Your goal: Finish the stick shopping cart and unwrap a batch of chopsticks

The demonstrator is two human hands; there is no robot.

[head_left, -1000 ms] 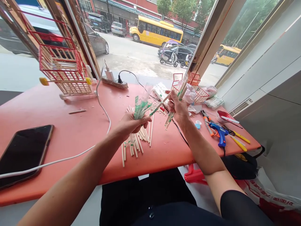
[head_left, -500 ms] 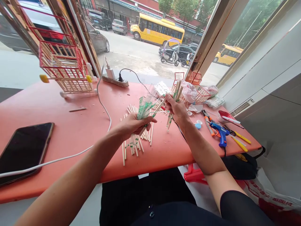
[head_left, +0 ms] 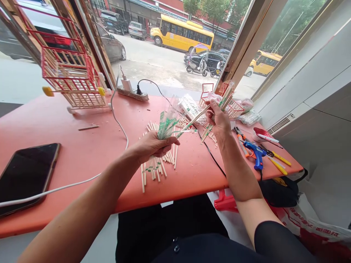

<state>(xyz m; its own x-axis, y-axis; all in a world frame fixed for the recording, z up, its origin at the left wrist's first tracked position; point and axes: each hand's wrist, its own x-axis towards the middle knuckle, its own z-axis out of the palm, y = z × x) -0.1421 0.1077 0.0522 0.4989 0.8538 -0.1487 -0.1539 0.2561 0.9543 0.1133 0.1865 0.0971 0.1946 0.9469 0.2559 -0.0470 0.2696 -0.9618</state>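
Observation:
My left hand is closed around a bunch of clear plastic wrappers with green print, which fan up above the thumb. Wrapped wooden chopsticks stand tilted in my closed right hand. Between both hands slants a wooden chopstick, its upper end at my right fingers and its lower part by a wrapper at my left hand. Beneath the left hand, a pile of bare wooden sticks lies on the orange-red tabletop, some of it covered by the hand and wrappers.
A red-and-wood model shopping cart stands at the left, a phone and white cable near it. A power strip lies by the window. To the right are a blue glue gun, pliers, a red bowl and plastic packs.
My right hand has moved right and slightly up with the wrapped chopsticks. The slanting chopstick now spans a wider gap between the hands. My left hand stays nearly in place.

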